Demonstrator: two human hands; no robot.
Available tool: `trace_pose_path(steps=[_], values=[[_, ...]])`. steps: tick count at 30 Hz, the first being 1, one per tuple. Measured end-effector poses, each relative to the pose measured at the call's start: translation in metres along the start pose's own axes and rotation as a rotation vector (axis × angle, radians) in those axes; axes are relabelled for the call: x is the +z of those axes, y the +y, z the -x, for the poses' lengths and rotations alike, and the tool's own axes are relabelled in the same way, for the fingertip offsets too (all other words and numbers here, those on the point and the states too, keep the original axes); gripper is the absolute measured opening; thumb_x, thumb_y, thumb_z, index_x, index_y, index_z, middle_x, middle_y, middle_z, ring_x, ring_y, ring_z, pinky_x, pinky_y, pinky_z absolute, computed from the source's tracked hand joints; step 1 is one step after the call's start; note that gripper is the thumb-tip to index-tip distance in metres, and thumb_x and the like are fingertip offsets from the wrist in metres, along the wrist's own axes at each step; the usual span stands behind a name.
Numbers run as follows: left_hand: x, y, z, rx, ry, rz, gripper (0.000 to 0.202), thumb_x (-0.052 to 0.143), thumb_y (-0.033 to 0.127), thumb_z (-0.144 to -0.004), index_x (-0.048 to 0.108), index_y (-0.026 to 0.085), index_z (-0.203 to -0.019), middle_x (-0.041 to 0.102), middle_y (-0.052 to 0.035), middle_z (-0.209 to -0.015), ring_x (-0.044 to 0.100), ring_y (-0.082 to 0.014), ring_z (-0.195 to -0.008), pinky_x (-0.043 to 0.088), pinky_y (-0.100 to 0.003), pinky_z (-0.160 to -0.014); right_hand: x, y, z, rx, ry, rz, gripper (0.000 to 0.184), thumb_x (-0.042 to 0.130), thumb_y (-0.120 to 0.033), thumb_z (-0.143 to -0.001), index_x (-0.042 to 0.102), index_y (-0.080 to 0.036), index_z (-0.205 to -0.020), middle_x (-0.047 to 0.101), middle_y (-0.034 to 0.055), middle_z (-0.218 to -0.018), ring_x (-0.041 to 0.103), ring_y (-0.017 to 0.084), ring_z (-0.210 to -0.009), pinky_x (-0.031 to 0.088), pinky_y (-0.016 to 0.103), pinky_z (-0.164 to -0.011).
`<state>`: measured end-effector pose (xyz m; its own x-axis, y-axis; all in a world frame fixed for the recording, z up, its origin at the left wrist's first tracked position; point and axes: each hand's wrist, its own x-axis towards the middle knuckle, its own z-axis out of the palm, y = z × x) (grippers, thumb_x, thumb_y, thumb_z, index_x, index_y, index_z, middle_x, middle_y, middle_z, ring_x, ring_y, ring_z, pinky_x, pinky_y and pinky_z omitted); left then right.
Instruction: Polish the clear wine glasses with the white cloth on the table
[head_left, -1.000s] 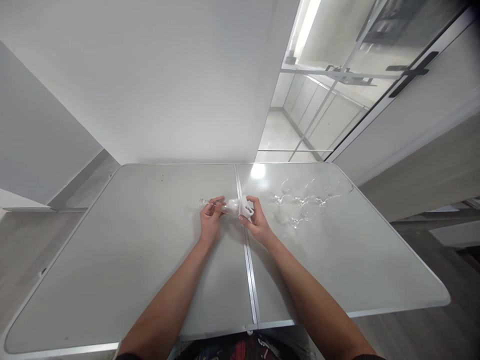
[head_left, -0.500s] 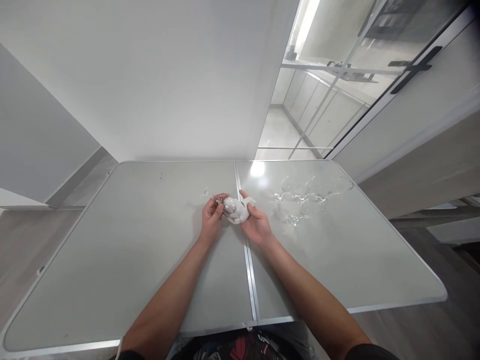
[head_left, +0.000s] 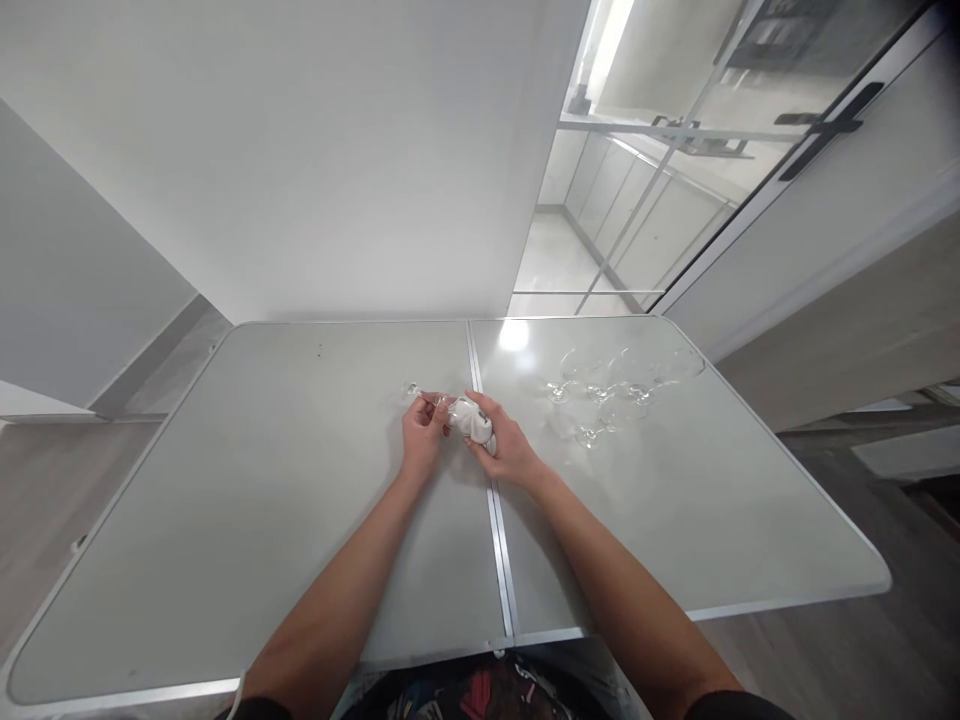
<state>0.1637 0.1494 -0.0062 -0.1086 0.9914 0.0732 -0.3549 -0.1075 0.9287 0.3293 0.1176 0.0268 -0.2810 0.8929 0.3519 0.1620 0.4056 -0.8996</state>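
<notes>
Over the middle of the table, I hold a clear stemmed glass (head_left: pixel 411 389) sideways, its foot pointing left. The fingers of my left hand (head_left: pixel 421 437) are closed around its stem. My right hand (head_left: pixel 508 448) is wrapped about the bowl end, gripping a white cloth (head_left: pixel 474 421) pressed against it. Whether the cloth is inside the bowl or only around it, I cannot tell; my right fingers cover part of both. Several other clear stemmed glasses (head_left: pixel 600 394) lie on the table to the right of my hands.
The light grey table (head_left: pixel 225 500) has a metal seam (head_left: pixel 496 530) down its middle and a metal rim. A white wall (head_left: pixel 337 180) stands behind it. At the back right is a glazed door with a black handle (head_left: pixel 832 127).
My right hand has turned over and closed round the cloth and the bowl, where before it was more open with the palm up. My left hand stays at the stem.
</notes>
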Motion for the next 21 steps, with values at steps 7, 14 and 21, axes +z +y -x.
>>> trace_pose_path(steps=[7,14,21], values=[[0.000,0.004,0.001,-0.010,-0.024,0.037,0.039,0.076,0.051,-0.081,0.066,0.018,-0.099,0.068,-0.0044,-0.088,0.055,-0.0096,-0.062,0.043,-0.020,-0.051,0.007,-0.007,-0.006,0.397,0.136,-0.806,0.057,0.067,-0.040,-0.090,0.048,-0.031,-0.143,0.066,0.0041,-0.113,0.063,0.022,-0.096,0.051,0.036,-0.084],[0.001,-0.001,0.001,-0.012,-0.001,0.035,0.041,0.077,0.053,-0.080,0.063,0.018,-0.096,0.066,-0.0027,-0.086,0.052,-0.0081,-0.057,0.040,-0.020,-0.046,0.006,0.002,-0.001,0.106,0.015,-0.220,0.058,0.062,-0.035,-0.094,0.041,-0.033,-0.148,0.069,0.0054,-0.113,0.064,0.025,-0.098,0.043,0.055,-0.105],[0.003,0.003,0.002,-0.063,0.028,0.023,0.039,0.072,0.054,-0.084,0.062,0.018,-0.093,0.067,-0.0027,-0.088,0.053,-0.0080,-0.058,0.040,-0.019,-0.047,0.005,-0.002,-0.002,0.000,-0.068,-0.055,0.048,0.064,-0.036,-0.092,0.056,-0.030,-0.138,0.068,0.0068,-0.123,0.062,0.029,-0.113,0.029,0.059,-0.118]])
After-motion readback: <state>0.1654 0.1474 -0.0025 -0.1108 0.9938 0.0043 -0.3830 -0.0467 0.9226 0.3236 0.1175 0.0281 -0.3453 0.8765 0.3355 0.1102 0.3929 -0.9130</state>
